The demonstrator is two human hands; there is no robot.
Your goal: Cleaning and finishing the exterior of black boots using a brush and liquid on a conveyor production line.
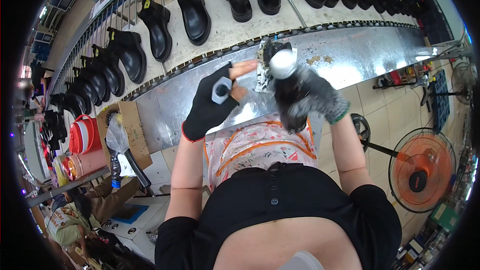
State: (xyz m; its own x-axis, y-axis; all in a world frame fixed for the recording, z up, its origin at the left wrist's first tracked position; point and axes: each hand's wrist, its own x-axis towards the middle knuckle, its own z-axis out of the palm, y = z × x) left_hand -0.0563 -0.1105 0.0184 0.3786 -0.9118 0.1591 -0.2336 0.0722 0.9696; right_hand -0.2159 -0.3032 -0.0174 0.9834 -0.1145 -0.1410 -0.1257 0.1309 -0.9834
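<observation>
A small grey hex-shaped nut (220, 92) sits in the left hand (212, 102), over the near edge of the metal bench (350, 52). That hand wears a black fingerless glove with its bare fingertips (245, 67) showing; thumb and fingers are curled round the nut, pinching it, though the grip itself is partly hidden. Just right of the nut, the right hand (305, 95) in a grey knit glove is closed round a white cap (282, 63), which looks like the top of a bottle; the body below is blurred and cannot be made out. Behind the cap, on the bench, lies a scrap of dirty foil or paper (262, 75). Below both hands, nearer the person, a patterned pink and orange cloth (260, 142) lies at the bench's near edge. Beyond the bench's far edge a conveyor (230, 27) carries a row of black boots (192, 10), each with a yellow tag inside. Left of the bench stands a cardboard box (132, 120) with a plastic bag in it, and a red jug (82, 135) beyond that. Right of the bench, on the tiled floor, is an orange fan (422, 170).
</observation>
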